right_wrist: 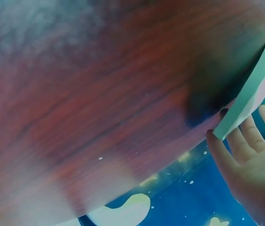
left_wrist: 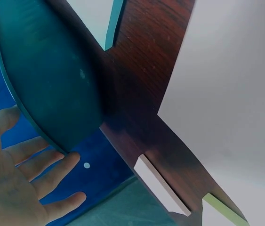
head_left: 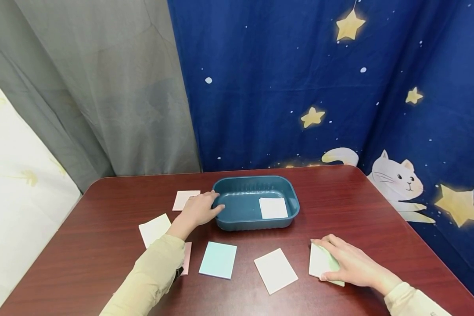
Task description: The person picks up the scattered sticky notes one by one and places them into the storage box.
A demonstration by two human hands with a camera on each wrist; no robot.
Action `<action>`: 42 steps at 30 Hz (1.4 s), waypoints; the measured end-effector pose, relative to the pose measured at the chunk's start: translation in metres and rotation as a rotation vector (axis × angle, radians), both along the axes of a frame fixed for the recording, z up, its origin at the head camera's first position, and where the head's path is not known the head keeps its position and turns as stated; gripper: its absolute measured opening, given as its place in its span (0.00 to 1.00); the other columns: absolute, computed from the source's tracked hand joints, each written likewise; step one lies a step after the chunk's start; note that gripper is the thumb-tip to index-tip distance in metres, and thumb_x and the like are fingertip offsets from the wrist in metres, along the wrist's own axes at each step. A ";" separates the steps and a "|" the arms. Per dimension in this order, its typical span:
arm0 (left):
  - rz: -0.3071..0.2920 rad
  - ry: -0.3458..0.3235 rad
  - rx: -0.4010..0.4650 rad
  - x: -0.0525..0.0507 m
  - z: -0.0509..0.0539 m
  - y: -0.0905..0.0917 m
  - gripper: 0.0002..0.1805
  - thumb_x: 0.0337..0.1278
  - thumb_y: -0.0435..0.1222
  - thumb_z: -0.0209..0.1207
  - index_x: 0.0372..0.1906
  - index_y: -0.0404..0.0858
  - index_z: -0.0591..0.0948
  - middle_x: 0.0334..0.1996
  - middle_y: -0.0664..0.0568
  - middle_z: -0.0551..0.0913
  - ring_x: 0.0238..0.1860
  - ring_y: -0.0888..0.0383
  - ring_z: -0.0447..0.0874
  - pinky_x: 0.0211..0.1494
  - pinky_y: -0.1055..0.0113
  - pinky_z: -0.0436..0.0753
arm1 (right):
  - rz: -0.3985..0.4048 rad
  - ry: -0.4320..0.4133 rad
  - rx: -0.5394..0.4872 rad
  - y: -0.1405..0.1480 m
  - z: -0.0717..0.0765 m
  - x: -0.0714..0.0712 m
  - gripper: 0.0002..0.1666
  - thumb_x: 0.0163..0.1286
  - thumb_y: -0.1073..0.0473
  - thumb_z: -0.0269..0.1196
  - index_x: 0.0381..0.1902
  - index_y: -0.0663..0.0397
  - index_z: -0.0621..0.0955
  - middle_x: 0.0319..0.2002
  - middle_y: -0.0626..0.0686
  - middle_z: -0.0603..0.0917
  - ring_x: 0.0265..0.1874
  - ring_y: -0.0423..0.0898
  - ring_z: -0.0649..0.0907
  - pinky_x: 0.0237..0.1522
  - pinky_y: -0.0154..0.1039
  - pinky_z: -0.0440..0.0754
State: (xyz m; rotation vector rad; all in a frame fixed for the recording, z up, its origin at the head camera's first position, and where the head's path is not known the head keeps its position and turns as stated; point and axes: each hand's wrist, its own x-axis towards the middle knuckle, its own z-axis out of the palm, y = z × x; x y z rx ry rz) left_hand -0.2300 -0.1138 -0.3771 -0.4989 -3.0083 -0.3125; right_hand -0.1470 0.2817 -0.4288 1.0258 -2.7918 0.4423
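Note:
A blue plastic basin (head_left: pixel 237 224) stands at the back middle of the table, with a white sticky note pad (head_left: pixel 273 208) lying inside on its right. My left hand (head_left: pixel 199 208) touches the basin's left rim with its fingers extended and spread; in the left wrist view the fingertips meet the rim. On the right, my right hand (head_left: pixel 351 261) holds a light green sticky note pad (head_left: pixel 320 262) by its edges, between thumb and fingers. The right wrist view shows the same pad's green side (right_wrist: pixel 245 96) against the fingers.
In front of the basin lie a light blue pad (head_left: pixel 218 260) and a whitish pad (head_left: pixel 276 271). Left of it are a pale pink pad (head_left: pixel 183 199) and a pale yellow pad (head_left: pixel 155 228). A pink pad (head_left: pixel 187 259) is partly hidden by the left sleeve. Curtains hang behind the table.

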 end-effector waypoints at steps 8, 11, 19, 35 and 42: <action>0.000 -0.001 -0.007 0.000 0.001 0.000 0.29 0.55 0.49 0.53 0.56 0.33 0.71 0.54 0.40 0.70 0.53 0.46 0.70 0.49 0.47 0.68 | 0.028 0.063 -0.001 0.000 -0.003 -0.003 0.44 0.41 0.31 0.64 0.54 0.47 0.74 0.41 0.38 0.70 0.37 0.34 0.69 0.30 0.32 0.70; -0.001 0.000 -0.011 0.000 0.002 0.000 0.29 0.55 0.49 0.53 0.56 0.33 0.71 0.54 0.40 0.71 0.53 0.46 0.70 0.49 0.47 0.69 | 0.040 0.083 -0.003 0.000 -0.003 -0.004 0.42 0.42 0.33 0.65 0.53 0.48 0.74 0.40 0.38 0.70 0.35 0.34 0.69 0.29 0.32 0.69; 0.002 -0.007 -0.003 0.001 0.002 0.001 0.29 0.55 0.49 0.53 0.56 0.32 0.71 0.54 0.40 0.70 0.53 0.46 0.69 0.50 0.46 0.67 | 0.086 0.069 -0.013 0.002 0.004 -0.007 0.34 0.48 0.44 0.67 0.53 0.50 0.75 0.40 0.39 0.71 0.36 0.35 0.71 0.33 0.36 0.71; -0.002 -0.001 -0.013 0.000 0.001 0.000 0.29 0.55 0.49 0.53 0.56 0.32 0.71 0.54 0.39 0.70 0.53 0.46 0.70 0.49 0.47 0.69 | 0.242 0.021 -0.164 -0.005 0.028 -0.018 0.27 0.49 0.78 0.56 0.45 0.49 0.79 0.35 0.40 0.75 0.31 0.34 0.74 0.31 0.27 0.69; -0.004 0.002 -0.007 -0.001 0.000 0.000 0.29 0.55 0.49 0.53 0.56 0.32 0.71 0.54 0.39 0.70 0.53 0.46 0.70 0.49 0.46 0.68 | 0.275 -0.001 -0.177 -0.008 0.040 -0.024 0.28 0.51 0.79 0.54 0.44 0.46 0.79 0.35 0.40 0.76 0.32 0.35 0.75 0.33 0.27 0.70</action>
